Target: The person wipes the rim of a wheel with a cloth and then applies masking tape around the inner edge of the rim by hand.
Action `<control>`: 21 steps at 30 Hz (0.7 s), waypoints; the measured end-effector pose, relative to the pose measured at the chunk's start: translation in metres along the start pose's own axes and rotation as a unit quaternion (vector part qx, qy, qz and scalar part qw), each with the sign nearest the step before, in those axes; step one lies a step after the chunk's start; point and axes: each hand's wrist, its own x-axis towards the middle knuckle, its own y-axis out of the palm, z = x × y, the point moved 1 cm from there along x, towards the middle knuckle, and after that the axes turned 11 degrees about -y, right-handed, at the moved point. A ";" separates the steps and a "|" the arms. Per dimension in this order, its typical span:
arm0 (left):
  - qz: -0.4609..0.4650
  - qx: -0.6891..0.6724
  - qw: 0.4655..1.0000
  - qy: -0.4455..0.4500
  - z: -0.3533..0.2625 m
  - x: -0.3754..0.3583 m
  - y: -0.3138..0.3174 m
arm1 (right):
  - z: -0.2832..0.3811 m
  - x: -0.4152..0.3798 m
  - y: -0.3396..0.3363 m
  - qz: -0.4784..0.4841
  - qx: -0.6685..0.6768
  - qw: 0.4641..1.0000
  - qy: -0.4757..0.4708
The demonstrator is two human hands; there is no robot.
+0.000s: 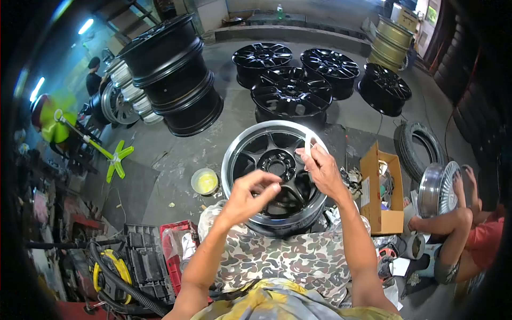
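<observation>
A car wheel rim (pixel 228 154) with a bright metal lip and dark spokes lies face up in front of me. Over its right edge, my right hand (pixel 321 168) is closed on a white roll of tape (pixel 308 143), seen nearly edge-on. My left hand (pixel 249 194) hovers above the lower left of the rim. Its fingers are loosely bent and the thumb is held apart from them, with nothing visible between them. Camouflage cloth (pixel 282 261) covers my lap, close against the near side of the rim.
Several glossy black rims (pixel 292 92) stand ahead, beside a tall black stack (pixel 176 80). A bowl of yellow stuff (pixel 205 182) is at left, a cardboard box (pixel 388 221) and a tire (pixel 421 149) at right. Another person (pixel 482 234) handles a silver rim (pixel 431 192). A green fan (pixel 56 120) stands far left.
</observation>
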 end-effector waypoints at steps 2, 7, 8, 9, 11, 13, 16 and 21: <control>-0.057 0.048 0.997 -0.023 0.023 0.020 -0.017 | -0.013 -0.001 -0.009 -0.011 -0.032 0.999 0.034; -0.226 0.344 0.904 -0.119 0.100 0.087 -0.090 | -0.078 -0.027 -0.035 -0.008 -0.188 0.978 0.094; -0.254 0.385 0.880 -0.114 0.123 0.098 -0.102 | -0.095 -0.033 -0.040 -0.001 -0.203 0.972 0.116; -0.282 0.423 0.854 -0.110 0.146 0.104 -0.112 | -0.110 -0.039 -0.045 0.009 -0.217 0.966 0.138; -0.279 0.422 0.851 -0.142 0.185 0.104 -0.124 | -0.131 -0.044 -0.052 0.025 -0.236 0.957 0.166; -0.276 0.422 0.844 -0.182 0.191 0.100 -0.124 | -0.144 -0.045 -0.051 0.084 -0.205 0.950 0.219; -0.213 0.338 0.878 -0.264 0.178 0.090 -0.121 | -0.163 -0.042 -0.043 0.111 -0.190 0.946 0.238; -0.226 0.351 0.878 -0.234 0.194 0.099 -0.110 | -0.184 -0.033 -0.030 0.101 -0.189 0.945 0.248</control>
